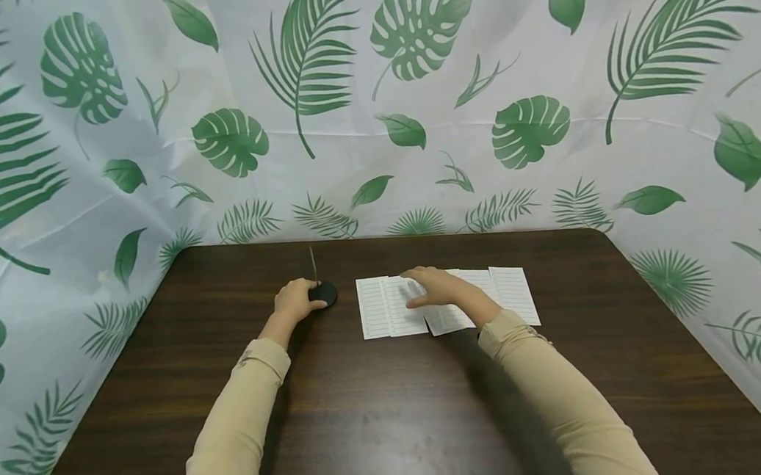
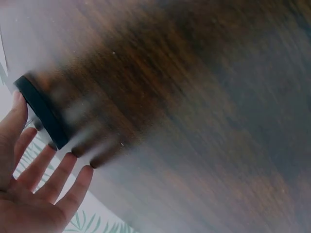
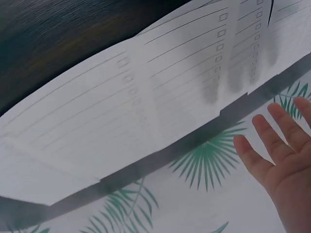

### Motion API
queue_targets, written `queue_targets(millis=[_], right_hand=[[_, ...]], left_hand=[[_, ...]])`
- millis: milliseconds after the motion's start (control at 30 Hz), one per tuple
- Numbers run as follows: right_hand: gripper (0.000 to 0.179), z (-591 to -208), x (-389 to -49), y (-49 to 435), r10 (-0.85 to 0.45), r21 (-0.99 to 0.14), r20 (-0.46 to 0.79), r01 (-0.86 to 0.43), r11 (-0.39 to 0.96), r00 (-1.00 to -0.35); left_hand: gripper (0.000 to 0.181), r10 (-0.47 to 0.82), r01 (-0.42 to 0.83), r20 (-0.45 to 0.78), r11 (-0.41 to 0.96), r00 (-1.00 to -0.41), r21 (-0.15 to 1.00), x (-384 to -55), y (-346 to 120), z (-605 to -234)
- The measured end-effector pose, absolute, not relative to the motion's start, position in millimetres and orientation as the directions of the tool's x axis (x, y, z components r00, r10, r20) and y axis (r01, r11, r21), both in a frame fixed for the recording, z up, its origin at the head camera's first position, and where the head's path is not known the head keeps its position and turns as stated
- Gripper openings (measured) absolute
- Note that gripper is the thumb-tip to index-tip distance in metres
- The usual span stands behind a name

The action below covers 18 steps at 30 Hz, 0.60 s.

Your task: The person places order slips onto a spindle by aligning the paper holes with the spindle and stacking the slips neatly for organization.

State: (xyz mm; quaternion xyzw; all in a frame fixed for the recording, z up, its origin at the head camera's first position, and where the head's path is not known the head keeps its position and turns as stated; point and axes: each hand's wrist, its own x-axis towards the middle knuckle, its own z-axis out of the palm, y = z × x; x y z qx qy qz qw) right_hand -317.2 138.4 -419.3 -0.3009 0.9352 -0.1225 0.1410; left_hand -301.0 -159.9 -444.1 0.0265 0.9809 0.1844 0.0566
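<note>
A round black base (image 1: pixel 323 294) with a thin upright rod (image 1: pixel 313 264) stands on the table, left of the papers. My left hand (image 1: pixel 294 301) grips this base, thumb on one side and fingers on the other. The left wrist view shows the black base (image 2: pixel 43 112) edge-on between the thumb and fingers of my left hand (image 2: pixel 34 199). Several white lined sheets (image 1: pixel 374 308) lie overlapping in a row. Over them hovers my right hand (image 1: pixel 438 286), fingers spread and holding nothing. Small checkboxes line the sheets (image 3: pixel 184 63) in the right wrist view, beside my right hand (image 3: pixel 286 160).
The dark wooden table (image 1: pixel 381 429) has rounded far corners. A white cloth with green leaf prints (image 1: pixel 349 173) hangs behind it and along both sides.
</note>
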Motion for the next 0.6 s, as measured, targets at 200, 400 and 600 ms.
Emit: queue_targets(millis=[200,400,600], right_hand=[[0.074,-430.7,-328.7,121.9,-0.585,-0.297,-0.215,-0.518,0.802,-0.782],[0.089,-438.3,-332.3,114.0,-0.52,-0.245,-0.267,-0.465,0.851,-0.811],[0.092,-438.6,-331.4,106.9,-0.497,-0.223,-0.262,-0.45,0.865,-0.827]], left_hand=[[0.057,0.062,0.016,-0.124,0.939,-0.99,0.344,-299.2,-158.5,-445.8],[0.056,0.058,0.01,-0.128,0.937,-0.99,0.349,-298.6,-158.1,-448.1],[0.054,0.087,0.053,-0.083,0.935,-0.993,0.351,-299.7,-162.4,-447.4]])
